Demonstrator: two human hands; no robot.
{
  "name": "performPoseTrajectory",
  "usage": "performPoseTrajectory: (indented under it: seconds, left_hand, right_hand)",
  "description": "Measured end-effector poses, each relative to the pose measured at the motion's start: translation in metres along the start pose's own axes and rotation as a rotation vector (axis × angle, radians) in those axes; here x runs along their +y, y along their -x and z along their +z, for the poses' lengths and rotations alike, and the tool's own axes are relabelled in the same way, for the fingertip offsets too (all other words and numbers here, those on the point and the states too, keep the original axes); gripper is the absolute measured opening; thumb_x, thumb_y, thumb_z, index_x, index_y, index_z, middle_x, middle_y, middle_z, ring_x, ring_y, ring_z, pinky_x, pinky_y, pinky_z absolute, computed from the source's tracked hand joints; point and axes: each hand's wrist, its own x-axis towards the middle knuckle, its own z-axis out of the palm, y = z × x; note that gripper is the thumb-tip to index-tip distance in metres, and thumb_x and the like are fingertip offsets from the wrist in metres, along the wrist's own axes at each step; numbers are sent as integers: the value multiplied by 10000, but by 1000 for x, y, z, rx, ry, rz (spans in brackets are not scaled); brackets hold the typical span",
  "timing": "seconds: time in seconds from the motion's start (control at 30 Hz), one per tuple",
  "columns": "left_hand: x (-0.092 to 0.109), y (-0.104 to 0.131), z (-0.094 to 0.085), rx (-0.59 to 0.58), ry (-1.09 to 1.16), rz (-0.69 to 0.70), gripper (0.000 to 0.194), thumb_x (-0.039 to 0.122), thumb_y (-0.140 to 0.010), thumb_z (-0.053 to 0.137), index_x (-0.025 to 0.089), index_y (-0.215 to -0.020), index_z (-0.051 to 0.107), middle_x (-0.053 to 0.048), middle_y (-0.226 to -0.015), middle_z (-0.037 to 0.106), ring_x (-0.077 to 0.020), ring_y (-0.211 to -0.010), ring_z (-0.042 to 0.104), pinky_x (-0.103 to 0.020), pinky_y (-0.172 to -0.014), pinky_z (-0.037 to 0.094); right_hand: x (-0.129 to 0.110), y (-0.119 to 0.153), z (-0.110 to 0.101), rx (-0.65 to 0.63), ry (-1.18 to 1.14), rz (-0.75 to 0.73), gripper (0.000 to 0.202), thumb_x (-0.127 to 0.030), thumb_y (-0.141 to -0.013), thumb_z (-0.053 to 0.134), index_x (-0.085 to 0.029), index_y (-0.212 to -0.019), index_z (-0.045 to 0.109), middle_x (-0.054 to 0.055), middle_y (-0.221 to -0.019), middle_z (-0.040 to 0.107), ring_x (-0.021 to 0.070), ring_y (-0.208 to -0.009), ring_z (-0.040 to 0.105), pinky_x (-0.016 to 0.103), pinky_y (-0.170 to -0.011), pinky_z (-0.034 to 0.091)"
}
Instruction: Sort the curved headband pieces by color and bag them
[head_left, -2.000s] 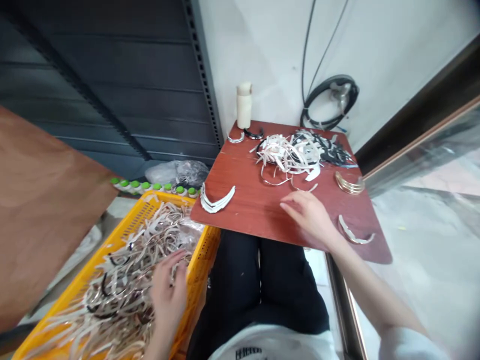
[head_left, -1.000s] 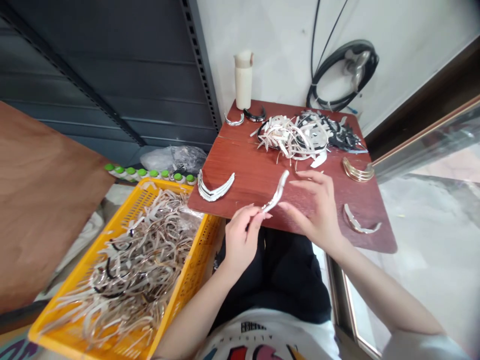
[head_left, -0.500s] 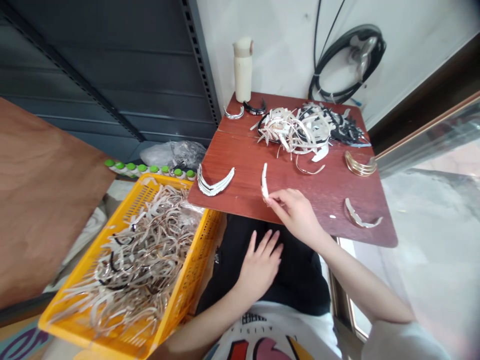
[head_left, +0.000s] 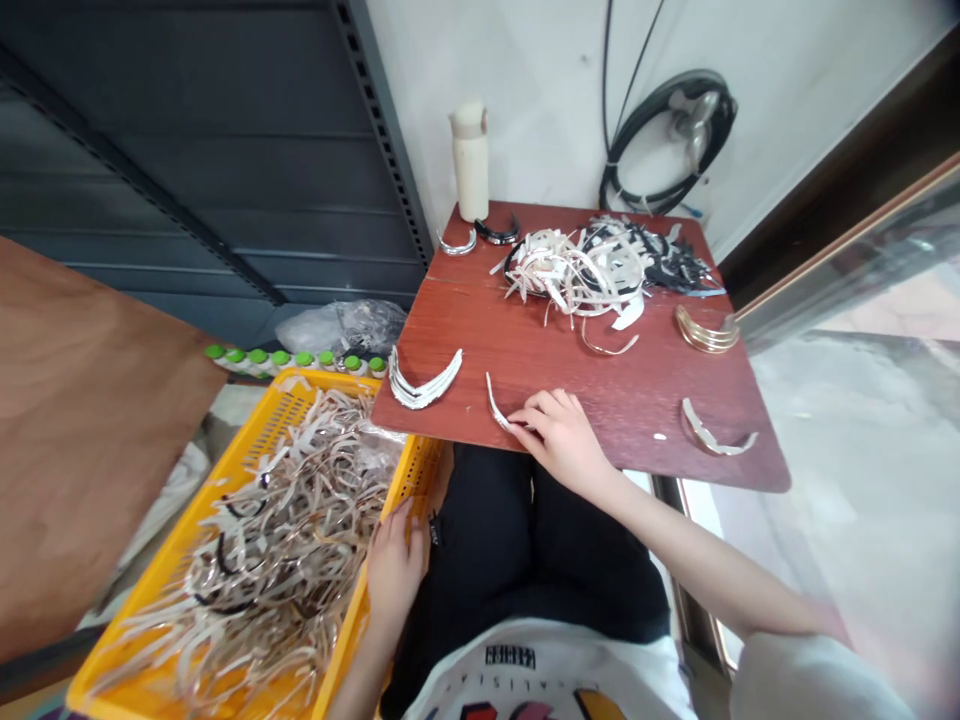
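My right hand (head_left: 559,435) pinches one end of a thin, curved white strip (head_left: 493,402) low over the front of the reddish-brown table (head_left: 465,325). To its left lies a nested stack of white curved strips (head_left: 424,385). Down beside my leg, my left hand (head_left: 396,560) rests at the near side of a yellow crate (head_left: 346,635), its fingers loosely extended and holding nothing visible. Inside the crate is a heap of tangled pale strips (head_left: 292,530), a few of them black.
A mixed pile of white and dark strips (head_left: 581,268) covers the table's back. Gold curved strips (head_left: 705,332) and a single curved piece (head_left: 716,432) lie at right. A cream bottle (head_left: 471,165) stands at the back left. Green-capped bottles (head_left: 304,360) line up behind the crate.
My left hand has gone from my lap to the crate's side. My right hand has moved left and slightly down with the strip, which is now turned. The camera view has shifted slightly.
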Motion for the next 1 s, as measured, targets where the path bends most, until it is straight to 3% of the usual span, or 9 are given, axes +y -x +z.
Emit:
performPoseTrajectory:
  seconds: [0.07,0.17,0.23,0.37,0.47,0.57,0.73,0.87,1.0]
  left_hand:
    - [28,-1,-8,112,114,273,412,229,-948,383,195,-1328,539,-113,-1346,601,-229,-1268,549,-473,-1126,368]
    - [54,-2,-15,-52,171,652,457,227,-940,451,324,-1384,492,-34,-1453,513,-207,-1373,441,-467,-1158,337]
    - [48,-5,-10,-74,152,559,464,243,-950,433,335,-1403,472,-36,-1496,462,-226,-1409,388,-511,-1161,313]
    - [3,-19,6,69,82,-37,376,279,-930,410,210,-1231,624,-137,-1316,611,-331,-1306,493,-638,-1083,332]
    - [-9,-34,0,144,193,-80,352,336,-922,414,173,-1115,659,-154,-1232,643,-317,-1204,567,-557,-1037,423]
    - [20,-46,-22,254,375,120,315,323,-946,427,196,-1156,624,-110,-1214,646,-244,-1177,580,-465,-1069,423]
    - [98,-55,-52,463,420,419,296,201,-913,527,226,-1200,597,-82,-1218,641,-218,-1189,568,-513,-1156,311]
    - [137,-63,-58,503,481,572,334,148,-883,562,230,-1204,596,-79,-1203,638,-213,-1155,586,-531,-1147,332]
    - [155,-73,-56,482,487,635,354,146,-876,571,226,-1221,587,-87,-1220,624,-221,-1175,573,-535,-1145,332]
  right_hand:
    - [7,-3,-6,59,-2,30,220,-353,-981,511,-232,-1056,678,82,-1051,644,240,-982,535,378,-868,393]
    - [32,-8,-24,136,68,110,213,-333,-973,515,-225,-1061,675,89,-1079,636,259,-1003,536,397,-874,400]
    - [56,-9,-40,176,157,187,218,-327,-961,522,-215,-1075,671,100,-1076,634,278,-997,533,413,-860,404]
    - [101,-4,-60,172,325,288,248,-334,-926,565,-204,-1115,660,113,-1084,624,303,-976,516,422,-824,402]
    - [118,-5,-59,148,376,294,216,-334,-913,585,-214,-1066,679,107,-1059,633,304,-955,508,410,-792,388]
    - [116,-10,-55,113,368,280,166,-304,-931,557,-212,-966,690,104,-996,653,298,-951,514,413,-800,372]
    - [84,3,-69,131,176,221,170,-303,-967,511,-208,-940,649,81,-937,691,257,-950,581,408,-894,386]
    - [74,45,-106,214,-132,283,245,-398,-982,483,-231,-1077,635,58,-989,708,218,-903,649,340,-816,478]
    - [96,100,-160,396,-144,426,305,-480,-963,495,-239,-1029,669,56,-963,701,221,-900,652,345,-791,499]
